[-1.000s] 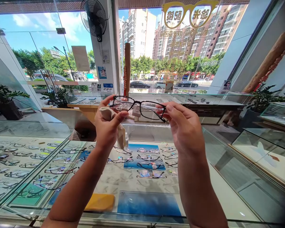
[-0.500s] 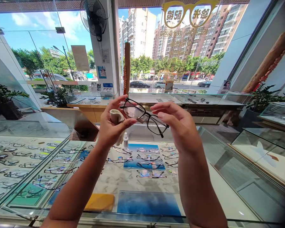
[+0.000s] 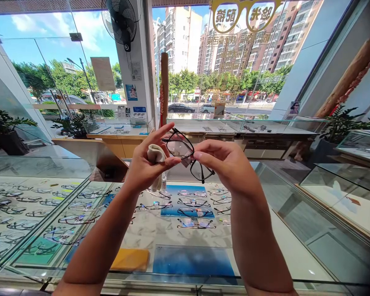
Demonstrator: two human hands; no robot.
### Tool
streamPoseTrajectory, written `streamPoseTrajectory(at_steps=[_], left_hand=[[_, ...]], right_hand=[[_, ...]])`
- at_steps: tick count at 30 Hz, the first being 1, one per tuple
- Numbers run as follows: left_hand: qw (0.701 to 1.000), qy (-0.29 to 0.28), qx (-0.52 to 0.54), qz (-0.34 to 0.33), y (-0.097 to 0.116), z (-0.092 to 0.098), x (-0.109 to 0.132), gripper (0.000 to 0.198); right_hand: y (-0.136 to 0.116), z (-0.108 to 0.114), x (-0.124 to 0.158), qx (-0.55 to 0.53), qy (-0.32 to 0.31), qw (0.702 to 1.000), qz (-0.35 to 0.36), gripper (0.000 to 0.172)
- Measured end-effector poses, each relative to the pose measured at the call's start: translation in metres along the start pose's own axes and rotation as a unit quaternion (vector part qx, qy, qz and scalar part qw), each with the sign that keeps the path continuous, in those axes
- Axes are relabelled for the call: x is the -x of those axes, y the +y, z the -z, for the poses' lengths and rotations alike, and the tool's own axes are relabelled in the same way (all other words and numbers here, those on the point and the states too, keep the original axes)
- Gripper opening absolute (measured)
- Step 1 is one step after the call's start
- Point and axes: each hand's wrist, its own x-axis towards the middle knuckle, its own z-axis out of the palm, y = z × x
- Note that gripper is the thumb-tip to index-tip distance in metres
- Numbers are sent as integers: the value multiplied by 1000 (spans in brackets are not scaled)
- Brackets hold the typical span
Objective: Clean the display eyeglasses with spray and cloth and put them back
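I hold a pair of black-framed glasses [image 3: 186,154] up in front of me, tilted down to the right. My left hand [image 3: 146,166] pinches the left lens between thumb and fingers, and a beige cleaning cloth [image 3: 156,154] is tucked in its palm. My right hand [image 3: 226,166] grips the frame at the bridge and right lens with its fingertips. Both hands hover above the glass display counter [image 3: 290,255].
Under the counter glass lie several rows of glasses [image 3: 194,211] on blue and white mats. A small dropper bottle [image 3: 163,181] stands on the counter behind my left hand. More glass showcases [image 3: 342,193] stand right and left; potted plants [image 3: 3,127] and a wall fan [image 3: 120,20] are beyond.
The glasses went from level and spread wide between my hands to tilted down at the right. My hands have drawn closer together, the right one sliding inward along the frame.
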Motion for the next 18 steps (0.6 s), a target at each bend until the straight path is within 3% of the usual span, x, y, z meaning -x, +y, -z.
streamPoseTrajectory(at_steps=[2, 4, 6, 8, 10, 12, 18], left_hand=[[1000, 9, -6, 0, 2, -3, 0, 89], [998, 55, -32, -13, 5, -7, 1, 79], [988, 135, -62, -34, 10, -13, 4, 59], [980, 171, -86, -47, 17, -19, 7, 33], [985, 139, -97, -34, 23, -23, 11, 19], [991, 93, -92, -6, 27, -25, 13, 18], [994, 85, -41, 47, 26, -22, 9, 27]], right_hand=[[3, -3, -1, 1, 33, 999, 11, 19], [5, -6, -2, 17, 79, 996, 26, 17], [7, -10, -3, 47, 132, 989, 46, 15], [6, -16, -2, 82, 181, 978, 69, 12], [5, -23, -1, 120, 207, 967, 94, 9], [3, -31, 1, 153, 209, 958, 123, 8], [3, -50, 6, 208, 194, 943, 170, 5]])
